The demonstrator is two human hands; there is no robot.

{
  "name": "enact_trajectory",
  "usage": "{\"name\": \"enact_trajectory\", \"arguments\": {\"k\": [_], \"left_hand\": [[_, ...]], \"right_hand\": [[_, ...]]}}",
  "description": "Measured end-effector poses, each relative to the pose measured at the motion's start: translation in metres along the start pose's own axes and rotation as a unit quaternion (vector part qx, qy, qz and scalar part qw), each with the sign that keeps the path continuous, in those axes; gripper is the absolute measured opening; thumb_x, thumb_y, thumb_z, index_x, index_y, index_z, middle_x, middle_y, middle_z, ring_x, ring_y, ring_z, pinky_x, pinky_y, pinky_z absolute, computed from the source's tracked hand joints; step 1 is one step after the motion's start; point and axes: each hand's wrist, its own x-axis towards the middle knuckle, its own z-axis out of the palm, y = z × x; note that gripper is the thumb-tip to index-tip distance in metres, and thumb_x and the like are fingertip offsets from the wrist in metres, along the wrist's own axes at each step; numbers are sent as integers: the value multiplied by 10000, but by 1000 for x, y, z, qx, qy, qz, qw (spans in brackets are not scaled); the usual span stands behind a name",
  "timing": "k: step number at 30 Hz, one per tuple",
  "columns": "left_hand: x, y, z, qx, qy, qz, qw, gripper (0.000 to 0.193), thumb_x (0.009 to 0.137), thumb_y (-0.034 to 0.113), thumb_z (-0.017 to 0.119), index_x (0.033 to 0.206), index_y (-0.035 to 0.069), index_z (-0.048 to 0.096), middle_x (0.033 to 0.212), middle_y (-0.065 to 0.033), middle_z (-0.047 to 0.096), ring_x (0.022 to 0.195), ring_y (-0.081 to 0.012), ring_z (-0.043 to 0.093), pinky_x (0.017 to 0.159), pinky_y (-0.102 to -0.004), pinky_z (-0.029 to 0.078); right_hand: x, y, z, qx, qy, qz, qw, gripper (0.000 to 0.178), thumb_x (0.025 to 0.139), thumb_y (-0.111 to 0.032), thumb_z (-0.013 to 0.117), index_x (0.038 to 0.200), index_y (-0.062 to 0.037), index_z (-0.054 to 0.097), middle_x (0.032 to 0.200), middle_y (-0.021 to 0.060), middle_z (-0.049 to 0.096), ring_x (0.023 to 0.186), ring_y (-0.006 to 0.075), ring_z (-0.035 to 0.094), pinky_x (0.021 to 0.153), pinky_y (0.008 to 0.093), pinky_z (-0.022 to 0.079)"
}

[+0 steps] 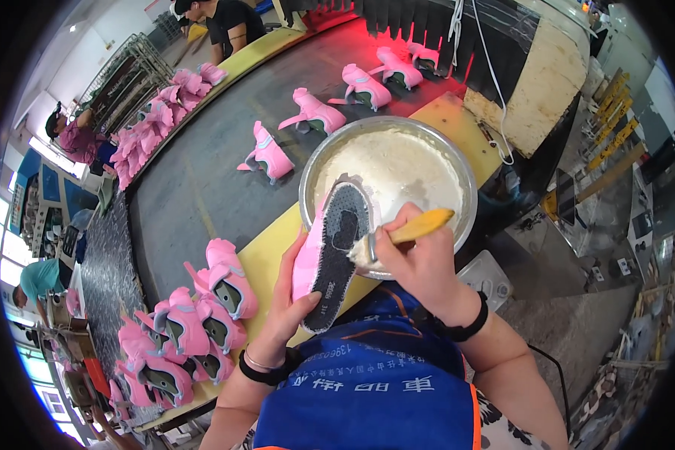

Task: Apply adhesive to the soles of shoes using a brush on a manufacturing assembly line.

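Clearly, the left hand [283, 304] holds a pink shoe [337, 251] from its left side, thumb over the near end of the dark sole, which faces up. The right hand [433, 268] grips a brush [426, 223] with a yellow handle, its pale bristles at the sole's right edge, about midway along; whether they press on it or only graze it is hard to tell. The shoe lies between the hands, its long axis running away from the body, the far end leaning slightly right, while the brush crosses that line from the right. Both hands are close to the shoe, the left directly on it. Beyond, the shoe's far end overlaps a metal basin [472, 195] of cream-coloured liquid in the view; farther out, more pink shoes [313, 112] stand along a dark belt [195, 202].
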Motion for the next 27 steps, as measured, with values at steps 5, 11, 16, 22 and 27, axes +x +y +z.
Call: {"name": "enact_trajectory", "arguments": {"k": [5, 11, 16, 22, 27], "left_hand": [[-4, 9, -2, 28, -32, 9, 999, 971, 761, 302, 662, 1584, 21, 231, 1532, -195, 410, 1428, -291, 423, 1192, -405, 300], [-9, 17, -5, -10, -34, -45, 998, 1006, 774, 381, 663, 1589, 11, 203, 1545, -201, 406, 1408, -282, 460, 1152, -381, 371], [-5, 11, -9, -10, 19, -9, 1000, 976, 788, 377, 638, 1590, 27, 206, 1470, -209, 482, 1219, -271, 624, 916, -359, 567], [12, 10, -53, -391, 11, -102, 915, 708, 885, 497, 564, 1417, 37, 488, 1134, -190, 647, 934, -286, 678, 766, -407, 578], [72, 0, -117, -364, 218, -154, 892, 565, 902, 494, 580, 1221, 27, 571, 1080, -181, 655, 900, -323, 654, 697, -432, 552]], "right_hand": [[33, 26, -5, -35, 66, -32, 997, 133, 904, -93, 700, 842, -10, 616, 695, 86, 608, 546, 178, 610, 525, 299, 457], [38, 35, -9, -5, 120, -65, 991, 129, 919, -83, 720, 889, -22, 611, 690, 55, 636, 591, 102, 614, 537, 269, 461], [2, 25, -4, 0, 24, -16, 1000, 128, 917, -83, 718, 893, -13, 614, 694, 48, 647, 600, 98, 621, 550, 252, 464], [-9, 50, -14, -45, 70, -14, 996, 119, 911, -63, 713, 888, -10, 609, 715, 41, 625, 621, 99, 605, 567, 246, 469], [-15, 89, -16, -51, 142, 17, 988, 129, 905, -57, 715, 877, -18, 596, 740, 36, 614, 650, 99, 595, 585, 246, 468]]}}
